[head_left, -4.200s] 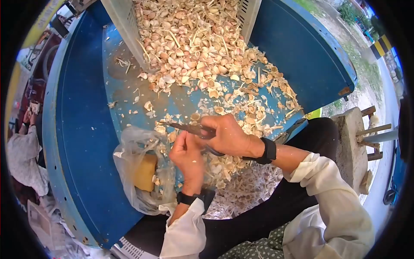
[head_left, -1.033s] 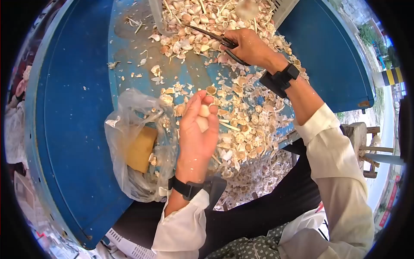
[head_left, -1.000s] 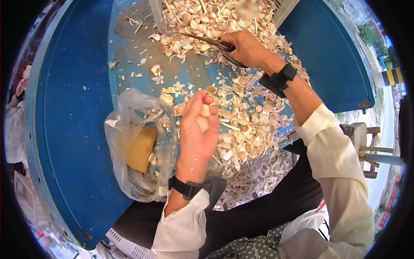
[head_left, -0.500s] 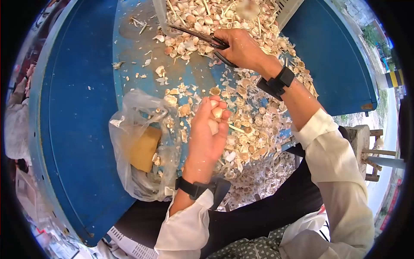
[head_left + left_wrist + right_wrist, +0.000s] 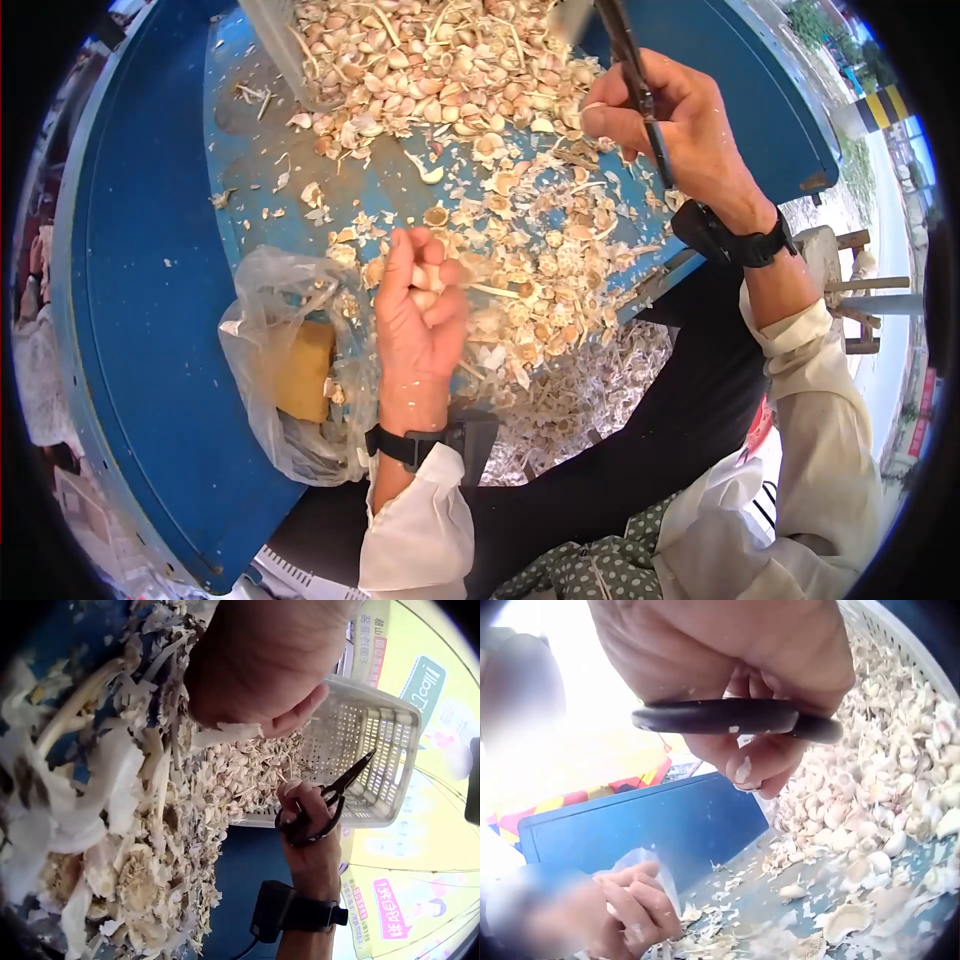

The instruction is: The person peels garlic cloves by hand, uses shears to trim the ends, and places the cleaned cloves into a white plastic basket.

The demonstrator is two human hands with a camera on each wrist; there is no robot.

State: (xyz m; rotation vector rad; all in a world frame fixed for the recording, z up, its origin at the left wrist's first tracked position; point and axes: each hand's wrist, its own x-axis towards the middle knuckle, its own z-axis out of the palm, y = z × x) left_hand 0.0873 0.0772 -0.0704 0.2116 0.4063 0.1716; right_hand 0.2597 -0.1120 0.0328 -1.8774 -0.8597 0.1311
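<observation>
Palm up, the left hand point(image 5: 420, 335) curls its fingers round several pale garlic cloves point(image 5: 424, 290) over the scraps. The right hand point(image 5: 695, 135), higher and to the right, grips dark scissors point(image 5: 640, 90) whose blades point up in the head view. In the left wrist view, the right hand point(image 5: 311, 847) has its fingers in the handles of the scissors point(image 5: 349, 776). A scissor handle point(image 5: 712, 718) crosses beneath the right hand point(image 5: 735, 652) in the right wrist view. One clove with a stem point(image 5: 430, 173) lies on the blue surface between the hands.
A pale crate point(image 5: 397, 757) holds many cloves point(image 5: 420, 70), spilling onto the blue tray point(image 5: 150, 250). Skins and root ends point(image 5: 540, 290) are spread right of the left hand. A clear plastic bag point(image 5: 270, 400) with a yellowish block point(image 5: 307, 370) lies left of it.
The right hand has moved to the right, and its scissors have turned from pointing left to pointing up. The stemmed clove now shows on the tray. The left hand still holds its cloves.
</observation>
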